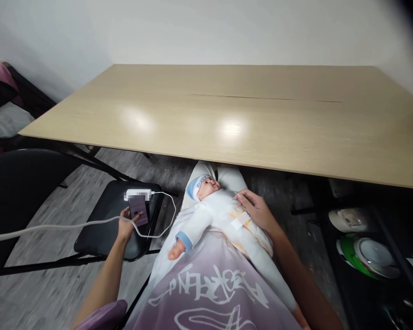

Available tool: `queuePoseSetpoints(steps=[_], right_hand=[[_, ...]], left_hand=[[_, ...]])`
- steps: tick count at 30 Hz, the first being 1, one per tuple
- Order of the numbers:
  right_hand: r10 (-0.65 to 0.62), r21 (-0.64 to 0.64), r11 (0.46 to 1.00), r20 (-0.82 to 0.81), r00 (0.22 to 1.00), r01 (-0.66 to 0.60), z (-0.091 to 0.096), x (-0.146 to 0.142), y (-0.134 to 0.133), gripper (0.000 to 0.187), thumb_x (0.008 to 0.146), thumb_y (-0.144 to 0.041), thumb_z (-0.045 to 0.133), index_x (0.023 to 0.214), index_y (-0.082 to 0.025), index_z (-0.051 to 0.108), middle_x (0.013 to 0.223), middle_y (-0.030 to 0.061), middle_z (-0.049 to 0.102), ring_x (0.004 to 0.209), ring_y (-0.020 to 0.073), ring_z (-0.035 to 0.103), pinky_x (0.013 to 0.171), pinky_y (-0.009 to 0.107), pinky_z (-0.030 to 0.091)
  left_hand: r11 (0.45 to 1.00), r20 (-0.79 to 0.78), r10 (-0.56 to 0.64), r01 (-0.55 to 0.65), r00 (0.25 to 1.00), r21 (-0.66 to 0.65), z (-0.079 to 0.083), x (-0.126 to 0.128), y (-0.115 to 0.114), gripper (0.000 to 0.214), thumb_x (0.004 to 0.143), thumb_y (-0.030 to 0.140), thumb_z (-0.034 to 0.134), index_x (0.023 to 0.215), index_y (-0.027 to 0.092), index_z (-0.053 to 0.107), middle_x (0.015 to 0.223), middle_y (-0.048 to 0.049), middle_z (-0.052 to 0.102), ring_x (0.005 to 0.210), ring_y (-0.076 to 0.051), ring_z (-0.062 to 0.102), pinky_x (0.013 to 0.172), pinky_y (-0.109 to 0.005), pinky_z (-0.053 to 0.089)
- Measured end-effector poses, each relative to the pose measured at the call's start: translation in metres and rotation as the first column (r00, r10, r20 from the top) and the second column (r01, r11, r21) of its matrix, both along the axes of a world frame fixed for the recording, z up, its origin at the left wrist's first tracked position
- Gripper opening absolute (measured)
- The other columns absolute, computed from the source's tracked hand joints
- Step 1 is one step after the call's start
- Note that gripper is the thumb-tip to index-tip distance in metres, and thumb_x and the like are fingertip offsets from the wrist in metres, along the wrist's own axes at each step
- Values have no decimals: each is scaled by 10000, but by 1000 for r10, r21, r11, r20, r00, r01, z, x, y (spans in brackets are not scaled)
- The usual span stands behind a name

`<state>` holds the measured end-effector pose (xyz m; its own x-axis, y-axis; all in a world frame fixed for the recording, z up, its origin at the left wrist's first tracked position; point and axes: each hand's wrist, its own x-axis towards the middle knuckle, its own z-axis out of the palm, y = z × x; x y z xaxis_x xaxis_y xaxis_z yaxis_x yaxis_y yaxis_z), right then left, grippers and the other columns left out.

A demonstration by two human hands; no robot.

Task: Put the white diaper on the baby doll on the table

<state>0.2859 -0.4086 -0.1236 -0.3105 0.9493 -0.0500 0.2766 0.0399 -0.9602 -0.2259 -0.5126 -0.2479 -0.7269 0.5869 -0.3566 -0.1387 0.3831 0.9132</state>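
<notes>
A baby doll (213,208) in white clothes and a blue-and-white cap (194,187) lies on its back across my lap, its head toward the table. A diaper (249,227) with orange print and a white tab is around its middle. My right hand (254,208) rests on the doll's belly just above the diaper, fingers loosely bent and not gripping. Out to the left, my left hand (126,224) holds a smartphone (137,211) above a black chair seat. Right behind the phone lies a white, box-shaped device (142,192) with a white cable (174,211) plugged in.
A wide wooden table (227,123) stands ahead against a white wall. The black folding chair (99,224) is at my left, near a second dark chair back (24,192). At lower right, a dark shelf holds a green-and-white round item (351,254). A cable crosses my left forearm area.
</notes>
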Motion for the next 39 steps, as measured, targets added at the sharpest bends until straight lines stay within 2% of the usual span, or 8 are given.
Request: queuePoseSetpoints(steps=[10, 15, 22, 25, 28, 33, 39], right_hand=[[-13, -2, 1000, -1, 1000, 13, -2, 0, 0, 356, 1046, -537, 554, 976, -236, 733, 821, 14, 650, 799, 198, 617, 753, 316, 481], [-8, -12, 1000, -2, 1000, 8, -2, 0, 0, 360, 1042, -544, 556, 979, -236, 731, 817, 16, 658, 783, 200, 620, 734, 318, 484], [-9, 7, 1000, 12, 1000, 9, -3, -1, 0, 357, 1049, -537, 543, 980, -241, 730, 847, 28, 682, 814, 212, 638, 751, 332, 493], [5, 77, 997, 77, 997, -11, 2, 7, 3, 331, 1058, -507, 535, 1011, -244, 730, 981, 54, 724, 897, 226, 659, 810, 349, 505], [23, 137, 989, 207, 978, -53, 14, 23, 4, 292, 1028, -501, 593, 1092, -255, 737, 1049, 73, 719, 944, 245, 653, 823, 364, 517], [84, 43, 994, 328, 941, -103, 34, 48, -6, 339, 987, -529, 656, 1195, -276, 742, 1128, 82, 736, 1036, 276, 665, 895, 406, 537], [39, 15, 999, 348, 937, -47, 31, 54, -17, 311, 970, -532, 670, 1070, -274, 811, 1079, 81, 780, 990, 287, 709, 853, 404, 547]], left_hand=[[1000, -19, 22, -22, 1000, 8, 2, 4, 1, 655, 563, 1, 884, 1096, 194, 555, 1083, -72, 724, 1182, -290, 720, 1118, -511, 544], [1000, -9, 14, -14, 1000, 14, 3, 5, 0, 644, 599, 78, 893, 1129, 201, 547, 1074, -65, 718, 1142, -291, 732, 1068, -540, 568], [999, -27, 40, -40, 999, -2, 6, 9, 2, 547, 671, 83, 850, 1124, 194, 563, 1076, -91, 735, 1117, -282, 744, 1045, -493, 583], [998, -43, 55, -56, 998, -20, 10, 12, 4, 495, 701, 67, 826, 1117, 187, 585, 1071, -98, 743, 1092, -287, 751, 1012, -477, 602], [996, -66, 70, -73, 995, -44, 16, 14, 4, 426, 744, 58, 789, 1111, 179, 611, 1051, -93, 745, 1090, -275, 749, 1019, -447, 598], [990, -100, 93, -103, 991, -95, 24, 15, 4, 265, 837, 153, 746, 1084, 155, 652, 974, -88, 734, 1037, -268, 741, 986, -434, 602], [984, -123, 116, -130, 986, -119, 28, 15, 6, 233, 827, 244, 775, 1016, 147, 679, 965, -83, 739, 1022, -263, 727, 975, -411, 593]])
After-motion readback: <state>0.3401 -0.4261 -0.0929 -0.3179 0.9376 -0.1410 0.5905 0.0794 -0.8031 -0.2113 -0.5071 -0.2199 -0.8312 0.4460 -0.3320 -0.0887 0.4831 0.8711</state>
